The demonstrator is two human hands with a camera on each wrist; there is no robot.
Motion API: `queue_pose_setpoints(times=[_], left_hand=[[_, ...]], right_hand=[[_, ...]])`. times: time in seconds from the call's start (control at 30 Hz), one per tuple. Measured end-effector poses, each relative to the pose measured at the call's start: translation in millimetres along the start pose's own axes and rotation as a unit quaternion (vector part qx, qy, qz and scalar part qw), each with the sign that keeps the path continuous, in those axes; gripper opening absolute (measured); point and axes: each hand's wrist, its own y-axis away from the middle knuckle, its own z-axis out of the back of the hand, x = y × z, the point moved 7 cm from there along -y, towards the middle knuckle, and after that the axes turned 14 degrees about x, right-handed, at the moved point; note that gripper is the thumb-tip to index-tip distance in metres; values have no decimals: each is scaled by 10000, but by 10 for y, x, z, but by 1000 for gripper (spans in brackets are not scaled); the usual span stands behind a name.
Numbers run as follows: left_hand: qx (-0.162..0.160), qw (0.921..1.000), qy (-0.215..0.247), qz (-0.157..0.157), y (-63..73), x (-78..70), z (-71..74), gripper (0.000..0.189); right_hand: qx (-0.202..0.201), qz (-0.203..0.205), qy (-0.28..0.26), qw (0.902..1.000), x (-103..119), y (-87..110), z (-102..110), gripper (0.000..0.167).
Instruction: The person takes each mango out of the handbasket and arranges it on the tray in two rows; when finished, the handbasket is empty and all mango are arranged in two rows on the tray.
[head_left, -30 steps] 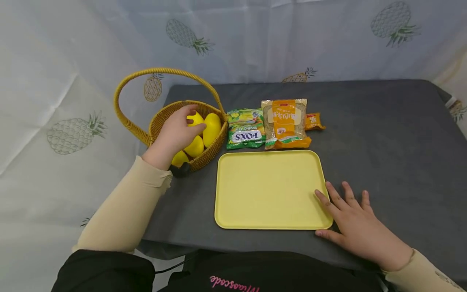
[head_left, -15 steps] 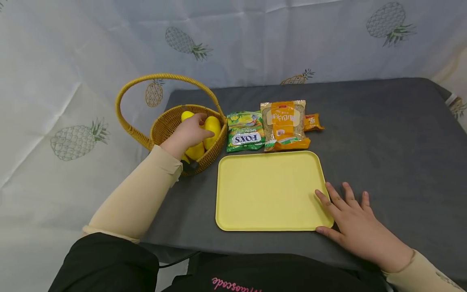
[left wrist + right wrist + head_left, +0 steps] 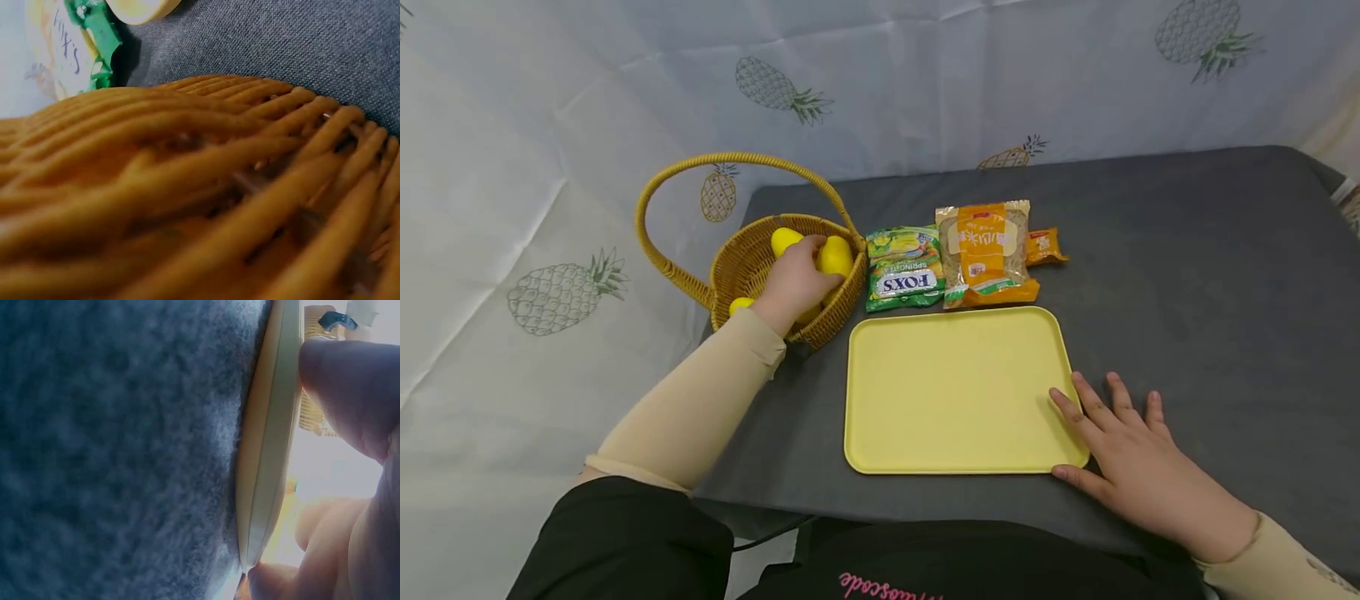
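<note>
Head view: a person's left hand [image 3: 793,279] bends over a smooth yellow oval fruit [image 3: 835,257] inside a round golden wicker basket [image 3: 741,262]; whether it grips cannot be told. Cupping the middle should hold surest. Fingers spread, the right hand [image 3: 1150,467] touches a pale-yellow rectangular tray [image 3: 955,392].

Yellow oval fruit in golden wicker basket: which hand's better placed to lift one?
Left hand, likely: it's in the basket, over the fruit; the right hand touches the yellow rectangular tray.
</note>
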Motion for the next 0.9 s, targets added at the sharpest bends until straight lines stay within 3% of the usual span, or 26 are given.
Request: queue_pose_setpoints(times=[0.27, 0.53, 0.63, 0.73, 0.9], left_hand=[[-148, 9932, 1114, -298, 54, 67, 15, 81], [-665, 9823, 1512, -887, 278, 4, 188, 78], [-941, 9734, 1758, -1128, 411, -57, 248, 78], [-1133, 9590, 2168, -1433, 584, -151, 248, 78], [-1064, 9336, 2773, -2006, 854, -381, 57, 79]], right_hand=[[25, 7, 0, 10000, -21, -14, 3, 99], [33, -38, -34, 10000, -37, -17, -21, 100], [43, -40, -70, 10000, -38, -16, -26, 100], [45, -37, -99, 9999, -33, -14, -26, 99], [12, -16, -69, 10000, -22, -23, -10, 100]])
